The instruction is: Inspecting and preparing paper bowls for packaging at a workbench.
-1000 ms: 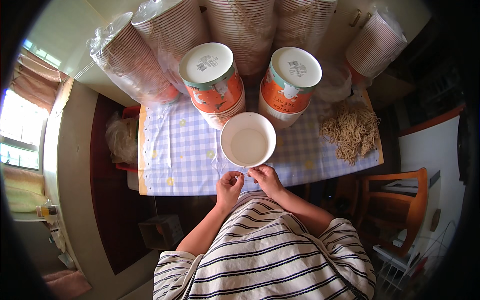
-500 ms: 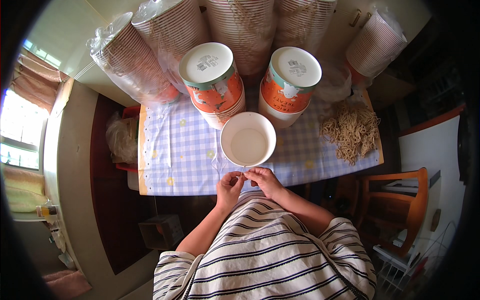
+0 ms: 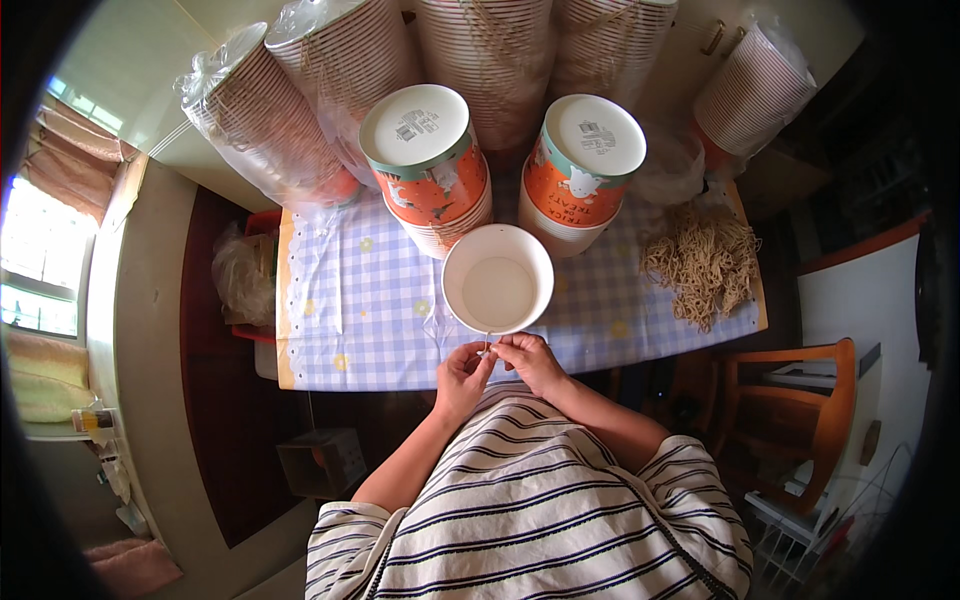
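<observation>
A white-lined paper bucket (image 3: pixel 498 281) stands upright on the table right in front of me, its open mouth facing up. A thin pale cord (image 3: pixel 488 341) runs from the near side of its rim down into my fingers. My left hand (image 3: pixel 462 380) pinches this cord between thumb and fingers. Touching it fingertip to fingertip, my right hand (image 3: pixel 531 365) also pinches the cord, just below the rim. The cord's ends are mostly hidden by my fingers. Behind the bucket, two stacks of upside-down orange and green paper buckets (image 3: pixel 430 190) (image 3: pixel 577 195) stand side by side.
Tall plastic-wrapped stacks of paper buckets (image 3: pixel 480 70) line the back. On the right of the blue-checked tablecloth (image 3: pixel 390 320) lies a heap of beige cords (image 3: pixel 703 265). A wooden chair (image 3: pixel 830 410) stands at the right, a red crate (image 3: pixel 262 225) at the left.
My fingers have shifted slightly around the cord at the rim. The white-lined bucket has moved a tiny bit to the right in the picture.
</observation>
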Demonstrator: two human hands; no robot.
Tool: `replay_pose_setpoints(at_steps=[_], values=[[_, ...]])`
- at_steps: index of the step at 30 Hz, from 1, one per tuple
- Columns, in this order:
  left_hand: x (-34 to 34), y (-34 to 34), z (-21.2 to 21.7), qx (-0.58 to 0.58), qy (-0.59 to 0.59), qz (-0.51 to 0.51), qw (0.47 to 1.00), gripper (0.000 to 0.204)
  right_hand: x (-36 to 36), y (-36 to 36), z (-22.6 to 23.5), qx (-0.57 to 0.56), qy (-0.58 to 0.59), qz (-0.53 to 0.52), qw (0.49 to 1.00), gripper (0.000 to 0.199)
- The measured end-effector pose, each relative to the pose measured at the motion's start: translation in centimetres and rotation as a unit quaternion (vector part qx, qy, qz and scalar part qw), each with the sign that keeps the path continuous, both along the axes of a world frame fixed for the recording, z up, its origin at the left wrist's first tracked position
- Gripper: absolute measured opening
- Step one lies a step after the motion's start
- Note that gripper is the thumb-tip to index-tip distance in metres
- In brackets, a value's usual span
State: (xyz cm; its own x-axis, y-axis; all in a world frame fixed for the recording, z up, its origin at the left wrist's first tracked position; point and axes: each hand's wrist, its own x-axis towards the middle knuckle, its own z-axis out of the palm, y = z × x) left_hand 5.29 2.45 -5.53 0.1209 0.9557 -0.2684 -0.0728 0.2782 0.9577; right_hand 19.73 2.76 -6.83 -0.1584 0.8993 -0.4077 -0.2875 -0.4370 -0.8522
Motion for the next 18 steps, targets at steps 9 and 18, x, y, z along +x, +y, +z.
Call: replay_pose_setpoints(at_steps=[9,18], values=[[-0.6,0.2,0.4,-0.024,0.035,-0.006,0.999,0.010,-0.1,0.0,-0.3,-0.001,-0.009,-0.019,1.000,0.017],[-1.3,0.3,0.2,-0.022,0.019,-0.009,1.000,0.011,0.3,0.3,0.0,-0.009,-0.023,-0.027,0.999,0.018]])
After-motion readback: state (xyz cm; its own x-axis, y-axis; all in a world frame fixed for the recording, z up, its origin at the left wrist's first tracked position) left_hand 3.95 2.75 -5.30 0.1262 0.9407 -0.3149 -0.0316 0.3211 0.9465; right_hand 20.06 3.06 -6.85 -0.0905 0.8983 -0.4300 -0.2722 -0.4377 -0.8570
